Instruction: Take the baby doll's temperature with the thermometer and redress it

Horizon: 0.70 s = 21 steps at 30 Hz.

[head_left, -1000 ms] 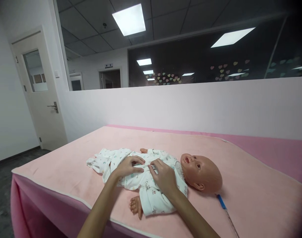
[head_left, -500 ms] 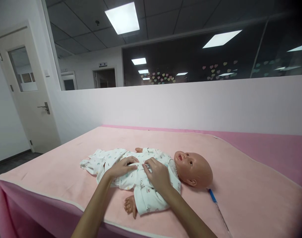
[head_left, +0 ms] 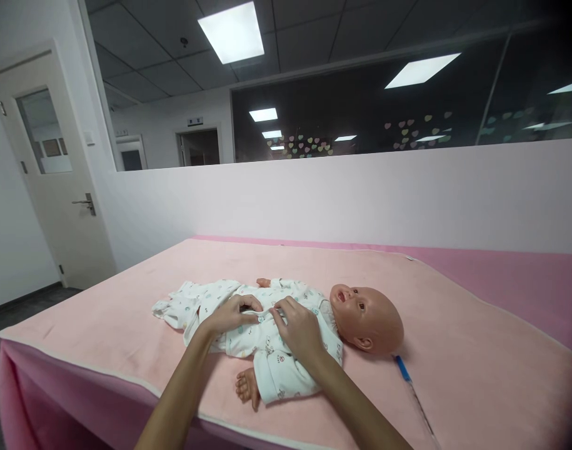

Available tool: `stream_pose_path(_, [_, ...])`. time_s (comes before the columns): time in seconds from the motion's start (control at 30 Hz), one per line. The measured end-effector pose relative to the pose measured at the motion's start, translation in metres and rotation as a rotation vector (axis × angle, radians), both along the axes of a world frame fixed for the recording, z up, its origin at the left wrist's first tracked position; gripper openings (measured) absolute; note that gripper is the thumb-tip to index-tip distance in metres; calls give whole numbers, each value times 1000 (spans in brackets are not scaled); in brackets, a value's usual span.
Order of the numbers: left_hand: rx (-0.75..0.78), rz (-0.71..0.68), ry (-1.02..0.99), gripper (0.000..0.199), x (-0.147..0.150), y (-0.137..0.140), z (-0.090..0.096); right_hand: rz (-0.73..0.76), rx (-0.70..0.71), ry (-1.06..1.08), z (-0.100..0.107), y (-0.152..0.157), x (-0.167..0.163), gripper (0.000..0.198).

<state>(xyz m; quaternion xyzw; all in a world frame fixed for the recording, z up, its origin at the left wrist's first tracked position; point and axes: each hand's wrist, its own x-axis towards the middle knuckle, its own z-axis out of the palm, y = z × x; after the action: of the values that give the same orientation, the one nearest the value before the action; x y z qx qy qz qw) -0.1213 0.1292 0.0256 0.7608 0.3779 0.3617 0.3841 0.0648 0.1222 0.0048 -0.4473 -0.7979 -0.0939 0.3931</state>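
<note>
A baby doll (head_left: 367,319) lies on its back with its head to the right, dressed in a white, small-patterned romper (head_left: 286,375). My left hand (head_left: 232,314) is at the front of the romper near the doll's waist, its thumb and fingers pinching the cloth. Close to its right, over the belly, my right hand (head_left: 299,328) pinches the same front edge, and a fold of cloth runs between the two. One doll hand (head_left: 248,387) shows at the near sleeve's end, the other at the far side. The romper's legs lie flat to the left.
Pink padded cloth (head_left: 454,325) covers the table, with its light-edged rim at the front. A thin clear stick with a blue end (head_left: 402,369) lies near the doll's head. A white half-wall (head_left: 361,200) with glass above stands behind, and a door (head_left: 55,175) at the left.
The fingers of my left hand have shifted very slightly at the cloth edge. My right hand and the doll stay in place.
</note>
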Motion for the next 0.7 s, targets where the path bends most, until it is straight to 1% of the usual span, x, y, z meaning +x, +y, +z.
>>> stream_pose_path(0.07, [-8,-18,-4,17,0,-3,3,-16,0,11,-1,1,0,17])
stream_pose_path(0.23, [11,-17,-57,29,1,-8,5,-46,4,30,-1,2,-1,16])
stream_pose_path(0.37, [55,-22,-2,25,2,-5,2,-46,3,31,-1,3,0,16])
stream_pose_path(0.5, [78,32,-19,25,4,-3,-1,-50,6,20,0,3,-1,16])
stream_pose_path(0.7, [72,71,-35,20,5,-3,-1,-45,12,45,0,2,0,15])
